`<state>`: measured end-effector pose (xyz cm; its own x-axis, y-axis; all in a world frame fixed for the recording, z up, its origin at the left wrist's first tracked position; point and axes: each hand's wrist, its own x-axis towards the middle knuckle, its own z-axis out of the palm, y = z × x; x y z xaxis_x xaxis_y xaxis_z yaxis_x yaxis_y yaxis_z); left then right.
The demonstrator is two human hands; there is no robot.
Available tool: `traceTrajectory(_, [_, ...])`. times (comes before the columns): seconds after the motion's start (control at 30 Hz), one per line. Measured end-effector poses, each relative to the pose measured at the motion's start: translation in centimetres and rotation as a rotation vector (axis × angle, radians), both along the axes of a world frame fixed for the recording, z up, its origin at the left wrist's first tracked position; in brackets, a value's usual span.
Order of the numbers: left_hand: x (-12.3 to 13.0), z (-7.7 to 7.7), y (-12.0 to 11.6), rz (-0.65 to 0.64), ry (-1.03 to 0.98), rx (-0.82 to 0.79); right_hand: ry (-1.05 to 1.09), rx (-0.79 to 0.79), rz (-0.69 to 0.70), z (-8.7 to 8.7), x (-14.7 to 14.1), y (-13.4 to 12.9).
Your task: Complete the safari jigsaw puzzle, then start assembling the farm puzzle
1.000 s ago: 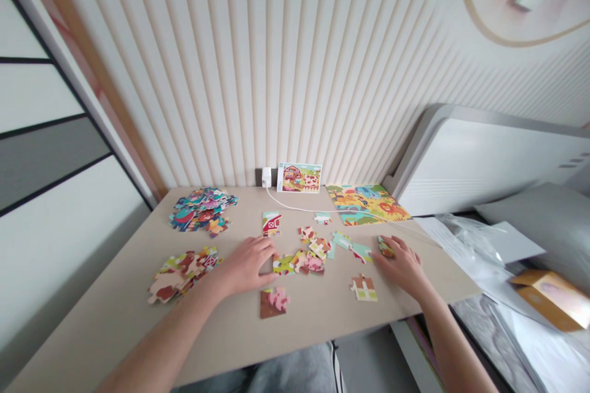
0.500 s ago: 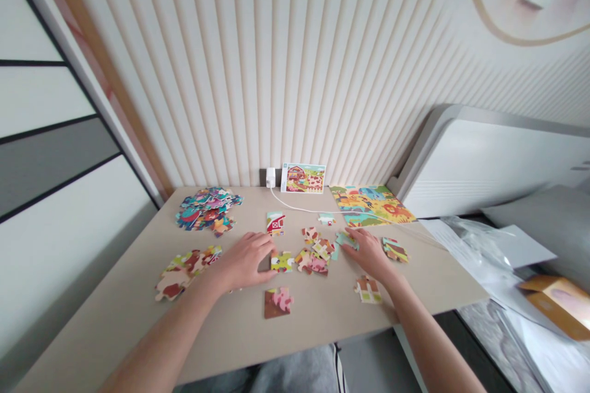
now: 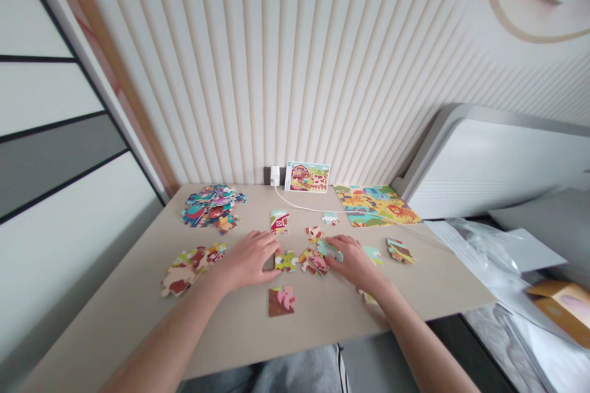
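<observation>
My left hand [image 3: 251,259] rests on the table, thumb and fingers closed on the left edge of a green puzzle piece [image 3: 287,261]. In my right hand [image 3: 353,256] a light blue puzzle piece [image 3: 329,250] is pinched, just over a small heap of loose pieces [image 3: 314,263]. A piece with a red barn [image 3: 279,221] lies beyond my left hand, and one with a pink pig [image 3: 282,300] lies nearer to me. Another pale blue piece [image 3: 373,254] is right of my right hand, whose wrist partly covers a brown-and-green piece [image 3: 367,296].
A farm picture card [image 3: 307,177] leans against the wall, beside a white charger [image 3: 275,175] whose cable crosses the table. Dark blue pieces [image 3: 212,207] and cow-patterned pieces [image 3: 180,276] are heaped at left. An assembled animal puzzle [image 3: 378,204] lies at back right, with striped pieces [image 3: 400,250] nearer.
My right hand has moved left with the light blue piece, from the right side of the small heap to above it. My left hand stays at the green piece. The view has shifted slightly.
</observation>
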<state>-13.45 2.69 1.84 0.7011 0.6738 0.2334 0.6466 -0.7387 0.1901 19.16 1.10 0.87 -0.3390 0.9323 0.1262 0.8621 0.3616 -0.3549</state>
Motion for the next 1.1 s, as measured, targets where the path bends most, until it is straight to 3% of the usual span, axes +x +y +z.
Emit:
traceTrajectory(0.13, [0.2, -0.1, 0.0, -0.007, 0.002, 0.002, 0.038, 0.034, 0.05, 0.3, 0.2, -0.2])
traceTrajectory(0.23, [0.2, -0.1, -0.1, -0.007, -0.001, 0.002, 0.041, 0.106, 0.017, 0.1, 1.9, -0.4])
traceTrajectory(0.3, [0.1, -0.1, -0.1, -0.004, -0.009, 0.005, 0.003, 0.164, -0.101, -0.2, 4.2, -0.4])
traceTrajectory(0.47, [-0.4, 0.5, 0.1, 0.015, -0.032, 0.021, -0.221, 0.231, -0.596, -1.1, 11.9, -0.6])
traceTrajectory(0.6, [-0.6, 0.5, 0.3, 0.045, -0.033, 0.042, -0.321, 0.168, -0.679, -1.4, 14.1, -1.0])
traceTrajectory(0.73, [-0.4, 0.0, 0.4, 0.031, -0.024, 0.033, -0.22, 0.231, -0.535, -0.7, 9.7, -2.0])
traceTrajectory(0.83, [-0.1, -0.1, 0.3, 0.025, -0.026, 0.033, -0.047, 0.139, -0.152, 0.3, 3.7, -3.4])
traceTrajectory(0.9, [-0.1, 0.1, 0.2, 0.024, -0.025, 0.027, -0.01, 0.093, 0.007, 0.8, -0.1, -4.0])
traceTrajectory(1.0, [-0.1, 0.3, 0.0, 0.023, -0.015, 0.015, 0.005, 0.069, 0.071, 1.1, -3.7, -4.2])
traceTrajectory(1.1, [-0.2, 0.4, 0.0, 0.024, -0.007, 0.015, 0.013, 0.053, 0.053, 1.0, -4.6, -3.7])
